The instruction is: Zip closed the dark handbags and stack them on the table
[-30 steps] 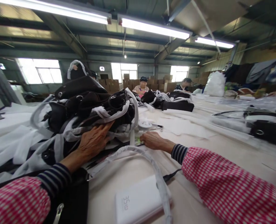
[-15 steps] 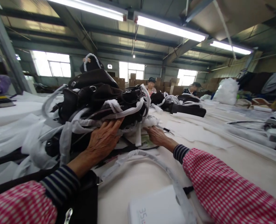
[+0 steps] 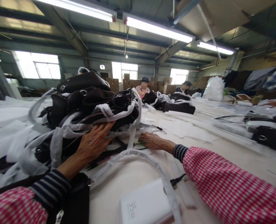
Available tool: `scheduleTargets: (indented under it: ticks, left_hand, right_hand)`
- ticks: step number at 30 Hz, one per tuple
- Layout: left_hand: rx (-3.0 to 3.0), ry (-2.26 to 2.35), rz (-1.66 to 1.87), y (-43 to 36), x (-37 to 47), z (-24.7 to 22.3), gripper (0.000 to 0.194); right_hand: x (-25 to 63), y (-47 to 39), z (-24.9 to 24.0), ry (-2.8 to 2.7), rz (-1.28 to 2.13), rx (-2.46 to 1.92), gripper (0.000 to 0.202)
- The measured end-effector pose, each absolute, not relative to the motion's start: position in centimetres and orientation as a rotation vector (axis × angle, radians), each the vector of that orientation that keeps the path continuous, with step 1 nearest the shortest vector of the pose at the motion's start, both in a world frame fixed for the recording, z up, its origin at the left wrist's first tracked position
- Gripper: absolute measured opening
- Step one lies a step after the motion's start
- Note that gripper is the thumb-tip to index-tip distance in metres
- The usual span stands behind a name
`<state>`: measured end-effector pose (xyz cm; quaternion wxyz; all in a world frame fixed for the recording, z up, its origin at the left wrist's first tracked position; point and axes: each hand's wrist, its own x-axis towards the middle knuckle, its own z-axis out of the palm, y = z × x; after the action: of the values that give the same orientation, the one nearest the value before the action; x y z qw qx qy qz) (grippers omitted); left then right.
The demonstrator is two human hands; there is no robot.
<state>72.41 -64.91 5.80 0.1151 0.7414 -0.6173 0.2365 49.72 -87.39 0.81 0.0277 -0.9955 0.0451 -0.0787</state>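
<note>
Against the pile (image 3: 98, 96), the left hand (image 3: 96, 140) lies outstretched, fingers forward; right of the pile, the right hand (image 3: 154, 141) curls, grip unclear. The top bag (image 3: 86, 82) lies left-to-right.

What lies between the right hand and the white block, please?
In the head view, a wrapped strap arches between the right hand and the white block, with tabletop showing inside its curve.
</note>
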Motion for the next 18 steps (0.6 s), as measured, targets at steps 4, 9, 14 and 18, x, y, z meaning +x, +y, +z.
scheduleTargets:
  ticks: [4,9,14,18]
  left_hand:
    - [2.159,-1.832,0.406,-64.7,73.5,7.1,0.067]
    - [1.89,-1.885,-0.004,-64.5,75.0,10.2,0.07]
    - [1.79,-2.019,-0.189,-63.6,75.3,13.1,0.069]
    - [1.782,-2.158,-0.196,-62.5,75.7,12.9,0.068]
  right_hand:
    - [47.4,-86.2,1.8,0.181,-0.207,-2.919,0.04]
    - [45.0,-84.0,3.4,0.106,-0.11,-2.814,0.033]
    - [44.4,-83.4,5.7,0.103,0.189,-2.807,0.033]
    - [48.8,-82.9,7.5,0.202,-0.069,-2.903,0.048]
